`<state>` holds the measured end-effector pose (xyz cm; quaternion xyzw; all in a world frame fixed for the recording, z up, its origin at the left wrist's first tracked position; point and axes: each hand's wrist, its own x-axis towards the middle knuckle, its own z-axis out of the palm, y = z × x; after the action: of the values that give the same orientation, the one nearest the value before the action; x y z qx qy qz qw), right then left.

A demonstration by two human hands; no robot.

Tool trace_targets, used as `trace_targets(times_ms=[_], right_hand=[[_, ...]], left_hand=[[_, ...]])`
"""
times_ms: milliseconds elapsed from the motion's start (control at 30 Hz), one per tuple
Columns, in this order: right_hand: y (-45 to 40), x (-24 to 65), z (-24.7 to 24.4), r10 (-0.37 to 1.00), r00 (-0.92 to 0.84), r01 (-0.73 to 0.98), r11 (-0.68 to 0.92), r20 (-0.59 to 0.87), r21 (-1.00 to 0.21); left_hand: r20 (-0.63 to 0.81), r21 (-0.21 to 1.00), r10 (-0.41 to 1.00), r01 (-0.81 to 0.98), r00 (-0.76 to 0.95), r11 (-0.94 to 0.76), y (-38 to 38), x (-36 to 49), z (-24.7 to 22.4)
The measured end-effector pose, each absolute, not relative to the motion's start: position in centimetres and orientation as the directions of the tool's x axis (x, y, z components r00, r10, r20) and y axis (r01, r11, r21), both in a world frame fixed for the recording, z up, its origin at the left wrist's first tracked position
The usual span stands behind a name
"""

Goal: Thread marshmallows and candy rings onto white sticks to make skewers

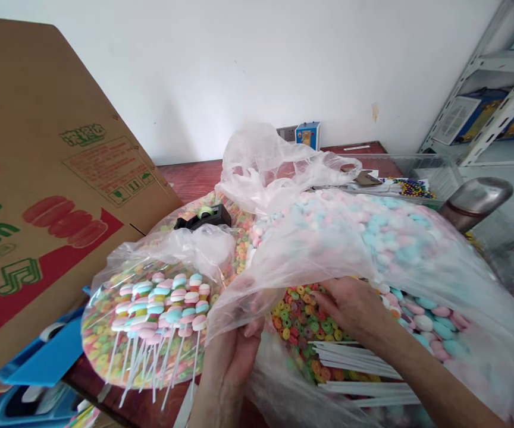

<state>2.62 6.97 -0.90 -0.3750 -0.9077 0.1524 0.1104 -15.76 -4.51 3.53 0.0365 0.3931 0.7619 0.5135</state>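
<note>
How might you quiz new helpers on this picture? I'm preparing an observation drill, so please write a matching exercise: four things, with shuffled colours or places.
Things
1. tape dispenser
2. cardboard box
3. skewered sweets
4. right hand

Colours or places
A. lying together on a clear bag, their sticks toward the camera wearer
B. at the small coloured rings, just above the loose white sticks
C. black, with a greenish roll
D. brown, with red and green print

Pairs: 1-C, 2-D, 3-A, 4-B

Candy bag (310, 255): crinkled, glossy plastic. Carton (43, 119): matt cardboard. Metal cylinder (478, 199): smooth, shiny.
</note>
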Motion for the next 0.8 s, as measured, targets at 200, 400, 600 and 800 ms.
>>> trace_targets(times_ms=[200,400,600,800], right_hand=[[5.2,3.9,-0.1,0.694,-0.715,0.584,0.662,0.089,-0.469],[4.6,1.5,0.8,0.664,-0.731,0.539,0.703,0.156,-0.464],[5.4,-1.3,0.2,0.587,-0.765,0.481,0.793,0.263,-0.374],[2.6,0.2,-2.6,0.452,-0.869,0.367,0.861,0.199,-0.351]], left_hand=[[-0.302,0.611,0.839,-0.767,-0.453,-0.195,-4.3,-16.5,4.7],[-0.249,0.652,0.834,-0.722,-0.492,-0.232,-3.7,-17.3,7.5],[-0.222,0.715,0.815,-0.658,-0.535,-0.237,-2.4,-17.1,9.4],[-0.243,0.703,0.865,-0.694,-0.44,-0.155,-1.4,-15.3,9.7]])
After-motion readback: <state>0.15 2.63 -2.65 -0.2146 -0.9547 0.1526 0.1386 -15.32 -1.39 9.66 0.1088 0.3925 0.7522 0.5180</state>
